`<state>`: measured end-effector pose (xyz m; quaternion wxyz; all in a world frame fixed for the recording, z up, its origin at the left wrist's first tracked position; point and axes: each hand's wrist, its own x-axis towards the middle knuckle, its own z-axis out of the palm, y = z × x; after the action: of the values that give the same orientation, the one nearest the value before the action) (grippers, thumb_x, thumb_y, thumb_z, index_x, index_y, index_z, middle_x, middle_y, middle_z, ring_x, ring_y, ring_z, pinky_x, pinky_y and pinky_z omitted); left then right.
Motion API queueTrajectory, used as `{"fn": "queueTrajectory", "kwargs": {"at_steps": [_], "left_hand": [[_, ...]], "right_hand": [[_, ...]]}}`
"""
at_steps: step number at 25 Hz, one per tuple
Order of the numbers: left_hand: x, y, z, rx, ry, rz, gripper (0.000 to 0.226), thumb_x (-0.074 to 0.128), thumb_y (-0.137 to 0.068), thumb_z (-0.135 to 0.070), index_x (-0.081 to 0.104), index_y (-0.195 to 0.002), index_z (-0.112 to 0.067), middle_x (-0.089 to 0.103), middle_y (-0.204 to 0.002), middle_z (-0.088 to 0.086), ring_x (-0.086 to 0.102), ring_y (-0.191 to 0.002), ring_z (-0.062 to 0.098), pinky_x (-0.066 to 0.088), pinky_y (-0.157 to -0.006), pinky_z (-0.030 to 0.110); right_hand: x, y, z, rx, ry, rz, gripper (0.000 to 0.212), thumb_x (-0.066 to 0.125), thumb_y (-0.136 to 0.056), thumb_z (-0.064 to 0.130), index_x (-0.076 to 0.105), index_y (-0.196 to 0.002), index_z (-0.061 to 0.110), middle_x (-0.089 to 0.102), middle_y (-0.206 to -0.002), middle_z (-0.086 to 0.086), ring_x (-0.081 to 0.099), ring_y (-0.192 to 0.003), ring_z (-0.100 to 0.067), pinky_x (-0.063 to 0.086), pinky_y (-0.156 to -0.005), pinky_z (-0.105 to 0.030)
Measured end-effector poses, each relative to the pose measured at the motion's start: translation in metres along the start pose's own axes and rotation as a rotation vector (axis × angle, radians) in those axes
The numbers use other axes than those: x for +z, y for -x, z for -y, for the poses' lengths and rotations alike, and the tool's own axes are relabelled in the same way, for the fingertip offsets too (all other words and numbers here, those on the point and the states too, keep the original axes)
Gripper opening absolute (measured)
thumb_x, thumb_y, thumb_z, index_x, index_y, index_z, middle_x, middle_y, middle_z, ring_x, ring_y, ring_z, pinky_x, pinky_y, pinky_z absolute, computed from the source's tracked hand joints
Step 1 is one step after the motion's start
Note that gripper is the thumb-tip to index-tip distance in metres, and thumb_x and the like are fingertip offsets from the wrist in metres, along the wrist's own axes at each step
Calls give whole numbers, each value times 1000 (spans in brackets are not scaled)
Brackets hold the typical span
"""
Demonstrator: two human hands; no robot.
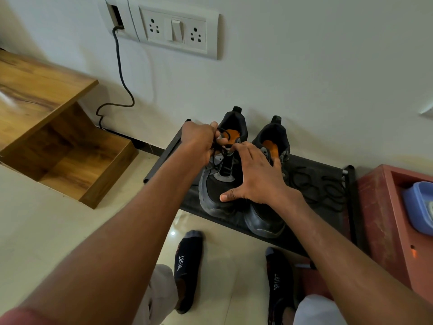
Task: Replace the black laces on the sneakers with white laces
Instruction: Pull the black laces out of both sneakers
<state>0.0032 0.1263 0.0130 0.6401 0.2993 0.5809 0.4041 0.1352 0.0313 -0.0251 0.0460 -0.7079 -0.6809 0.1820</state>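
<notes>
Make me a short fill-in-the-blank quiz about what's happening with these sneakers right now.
1. The left hand pinches a lace coloured ____.
2. The right hand rests spread on the ____ of the two sneakers.
3. The sneakers stand on a dark rack with their toes pointing ____ the wall.
4. Each sneaker's insole is ____.

Missing words: black; left; away from; orange

Black sneakers (pixel 225 184) with orange insoles and black laces (pixel 220 146); navy socks (pixel 187 266) with white "SPORT" lettering; cream wall (pixel 304 78).
</notes>
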Motion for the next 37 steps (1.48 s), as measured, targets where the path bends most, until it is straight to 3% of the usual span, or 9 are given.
{"fn": "queueTrajectory", "kwargs": {"at_steps": [3, 7, 12, 16, 20, 26, 29, 32, 37], "left_hand": [[-4, -13, 11, -14, -117, -69, 11, 57, -104, -8, 58, -95, -4, 53, -70, 5, 50, -53, 16, 52, -42, 25], [-32, -34, 11, -56, -137, -234, 33, 58, -99, -17, 64, -128, -3, 65, -90, 9, 52, -65, 25, 57, -58, 36], [-37, -20, 7, 163, -1195, -128, 18, 66, -89, -25, 60, -92, -8, 70, -92, 11, 69, -85, 32, 59, -88, 51], [-34, -5, -1, 242, -1618, 34, 58, 84, -83, -26, 50, -130, -19, 46, -142, 13, 46, -131, 41, 37, -112, 62], [-31, -1, 4, 289, -1628, 492, 137, 99, -62, -37, 3, -159, -51, 2, -171, 1, 16, -154, 45, 29, -119, 69], [-30, -8, 18, 228, -1685, 479, 152, 100, -49, -55, -17, -146, -63, 26, -167, 2, 31, -149, 47, 35, -111, 73], [-31, -4, 17, 254, -1583, 454, 156, 102, -58, -36, -22, -150, -58, 32, -163, 9, 43, -144, 41, 43, -112, 63], [-33, -4, 19, 265, -1549, 442, 157, 101, -59, -34, -23, -152, -55, 37, -161, 12, 44, -143, 40, 41, -114, 61], [-34, -7, 20, 257, -1546, 404, 164, 103, -48, -45, -27, -147, -60, 39, -159, 12, 48, -139, 43, 43, -110, 67]], "right_hand": [[0, -1, 0, -1, -3, -13, 133, 88, -56, 74, 14, -160, 35, 9, -172, 6, 14, -160, -22, 8, -122, -72], [-1, 1, 0, -16, -16, -14, 123, 90, -57, 70, 21, -154, 37, 13, -169, 7, 20, -158, -23, 10, -122, -72], [-5, -4, 2, -2, -74, -31, 75, 75, -80, 70, 44, -142, 40, 28, -156, 6, 36, -147, -23, 8, -120, -71], [2, -9, 18, 38, -31, -198, 28, 67, -97, 50, 66, -122, 37, 39, -147, 1, 43, -140, -25, 4, -119, -69], [5, -8, 25, 45, -41, -278, 10, 74, -92, 33, 78, -101, 36, 45, -144, 2, 45, -137, -21, 5, -120, -66], [7, 0, 13, 49, -135, -623, 10, 69, -86, 30, 69, -95, 28, 50, -124, 6, 53, -115, -17, 33, -110, -54], [11, -1, 14, -67, 49, -459, 28, 73, -89, 33, 70, -117, 31, 39, -154, 6, 37, -144, -23, 25, -115, -61], [15, -4, 15, -54, 26, -386, 15, 78, -88, 30, 79, -103, 34, 44, -154, 9, 38, -145, -22, 18, -118, -63], [5, 0, 15, -14, -193, -865, 5, 64, -93, 24, 68, -94, 21, 58, -113, 3, 57, -102, -17, 39, -96, -45]]}}
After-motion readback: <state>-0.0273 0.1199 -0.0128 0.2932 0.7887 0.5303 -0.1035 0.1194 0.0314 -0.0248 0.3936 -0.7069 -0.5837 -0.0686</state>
